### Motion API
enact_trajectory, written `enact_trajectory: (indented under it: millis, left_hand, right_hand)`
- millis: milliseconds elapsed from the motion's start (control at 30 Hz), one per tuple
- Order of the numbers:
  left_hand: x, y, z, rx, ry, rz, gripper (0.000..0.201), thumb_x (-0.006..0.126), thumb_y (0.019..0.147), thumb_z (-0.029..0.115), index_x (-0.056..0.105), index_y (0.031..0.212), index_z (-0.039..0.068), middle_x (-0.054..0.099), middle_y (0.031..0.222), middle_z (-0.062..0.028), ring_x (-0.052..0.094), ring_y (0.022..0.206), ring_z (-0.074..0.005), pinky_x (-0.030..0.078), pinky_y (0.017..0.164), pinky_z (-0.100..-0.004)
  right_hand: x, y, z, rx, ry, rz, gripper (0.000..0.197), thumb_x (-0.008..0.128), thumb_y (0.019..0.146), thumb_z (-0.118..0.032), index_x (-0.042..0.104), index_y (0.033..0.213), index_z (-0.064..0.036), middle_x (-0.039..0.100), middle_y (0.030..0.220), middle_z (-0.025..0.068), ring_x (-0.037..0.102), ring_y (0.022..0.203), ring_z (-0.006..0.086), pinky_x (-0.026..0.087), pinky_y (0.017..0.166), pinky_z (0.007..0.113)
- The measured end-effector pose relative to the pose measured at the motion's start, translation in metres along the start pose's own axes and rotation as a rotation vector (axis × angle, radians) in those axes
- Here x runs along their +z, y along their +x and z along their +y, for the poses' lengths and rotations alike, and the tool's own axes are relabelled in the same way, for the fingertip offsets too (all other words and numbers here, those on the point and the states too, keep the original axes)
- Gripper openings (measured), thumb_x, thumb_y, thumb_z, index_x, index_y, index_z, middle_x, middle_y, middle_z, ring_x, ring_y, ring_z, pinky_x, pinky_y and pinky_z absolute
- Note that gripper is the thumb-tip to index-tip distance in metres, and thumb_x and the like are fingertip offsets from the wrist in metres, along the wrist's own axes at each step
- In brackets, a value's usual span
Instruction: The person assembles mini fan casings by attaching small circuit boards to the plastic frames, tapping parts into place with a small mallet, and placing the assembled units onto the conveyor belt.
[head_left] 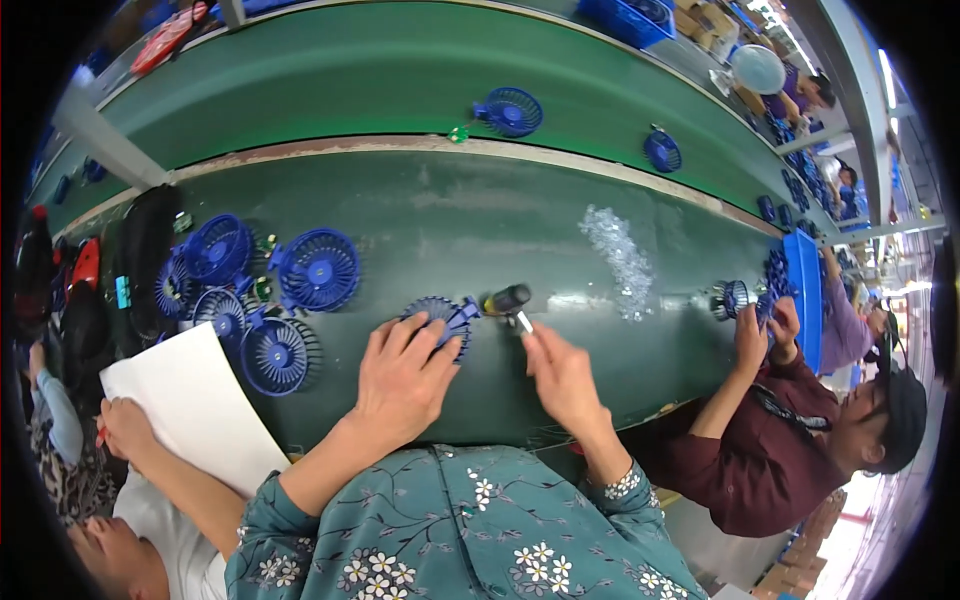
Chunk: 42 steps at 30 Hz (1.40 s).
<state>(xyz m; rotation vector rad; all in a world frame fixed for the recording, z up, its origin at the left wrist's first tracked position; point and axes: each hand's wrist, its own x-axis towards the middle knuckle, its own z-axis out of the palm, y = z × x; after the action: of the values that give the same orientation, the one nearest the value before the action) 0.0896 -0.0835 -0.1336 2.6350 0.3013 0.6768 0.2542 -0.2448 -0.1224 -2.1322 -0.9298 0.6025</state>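
Note:
On the green work surface in front of me lies a round blue fan housing (455,316), with thin ribs and a short stem at its right. My left hand (405,378) presses down over it, fingers bent across its near part and hiding much of it. Closed round the pale metal handle of a small mallet is my right hand (567,380). The mallet (510,298) has a black head with a yellowish end, which is beside the housing's stem; I cannot tell whether they touch.
Left of my hands lie several blue fan housings (320,268) with small green circuit boards. A heap of clear small pieces (618,255) lies right of centre. A person at left holds white paper (195,400); another at right handles a blue part near a blue bin (803,300).

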Motion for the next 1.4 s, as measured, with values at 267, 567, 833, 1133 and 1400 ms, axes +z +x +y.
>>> enact_trajectory:
  millis: [267,567,833,1133,1400]
  left_hand:
    - [-0.016,0.010,0.005,-0.058,-0.105,-0.077,0.035,0.076,0.071,0.011,0.062,0.101,0.003,0.056,0.110,-0.0122,0.053,0.103,-0.0303,0.041,0.083,-0.0441]
    - [-0.018,0.018,0.003,-0.097,-0.078,-0.056,0.041,0.078,0.071,0.014,0.059,0.105,0.002,0.055,0.111,-0.0143,0.053,0.099,-0.0306,0.039,0.078,-0.0417]
    - [-0.011,0.022,0.002,-0.139,0.043,-0.136,0.064,0.082,0.068,0.032,0.056,0.117,-0.001,0.052,0.117,-0.0172,0.049,0.103,-0.0313,0.039,0.080,-0.0423]
    - [-0.006,0.017,-0.008,-0.199,-0.082,-0.117,0.077,0.083,0.067,0.028,0.047,0.129,0.001,0.048,0.123,-0.0177,0.050,0.108,-0.0348,0.045,0.088,-0.0454]
    - [-0.010,0.024,0.000,-0.074,-0.391,-0.057,0.076,0.083,0.068,0.021,0.045,0.130,0.002,0.046,0.123,-0.0176,0.052,0.108,-0.0378,0.049,0.089,-0.0454]
  right_hand:
    - [-0.058,0.053,0.053,0.188,-0.053,0.486,0.024,0.067,0.089,-0.021,0.066,0.090,0.0031,0.065,0.068,0.0130,0.060,0.062,0.0187,0.046,0.060,0.036]
    - [-0.057,0.101,0.065,0.088,-0.362,0.479,0.018,0.063,0.089,-0.015,0.066,0.095,0.0025,0.061,0.086,0.0245,0.060,0.081,0.0430,0.046,0.073,0.049]
    - [-0.053,0.110,0.062,0.053,-0.518,0.471,0.017,0.059,0.091,-0.012,0.059,0.092,0.0048,0.058,0.093,0.0271,0.058,0.086,0.0467,0.046,0.073,0.052]
    - [-0.056,0.064,-0.002,0.282,0.819,0.094,0.014,0.061,0.096,-0.010,0.063,0.104,0.0010,0.067,0.082,0.0053,0.035,0.040,0.0029,0.026,0.035,0.021]
    - [-0.017,0.048,-0.007,0.454,1.306,-0.322,0.021,0.059,0.099,-0.016,0.064,0.100,0.0041,0.059,0.080,0.0031,0.029,0.037,0.0000,0.024,0.030,0.018]
